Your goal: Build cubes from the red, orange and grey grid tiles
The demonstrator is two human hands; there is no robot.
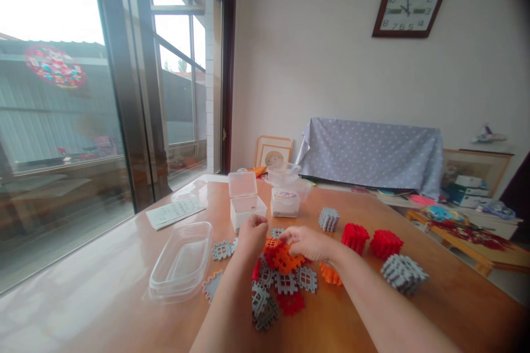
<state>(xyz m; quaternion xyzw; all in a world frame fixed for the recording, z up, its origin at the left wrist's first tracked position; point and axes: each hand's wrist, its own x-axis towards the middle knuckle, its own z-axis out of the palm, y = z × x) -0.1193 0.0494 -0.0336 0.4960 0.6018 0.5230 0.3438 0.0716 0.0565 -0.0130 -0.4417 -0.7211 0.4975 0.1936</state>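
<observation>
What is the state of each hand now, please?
Left hand: closed, gripping the orange tiles.
Right hand: closed on the same orange tiles.

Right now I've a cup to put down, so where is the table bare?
Bare table lies left of the clear tray, toward the window, and again right of the big grey cube. It is crowded from the lidded box through the tile pile, where the left hand and right hand meet on orange tiles, to the red cubes.

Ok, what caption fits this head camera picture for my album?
Left hand and right hand hold orange tiles over a pile of tiles.
</observation>
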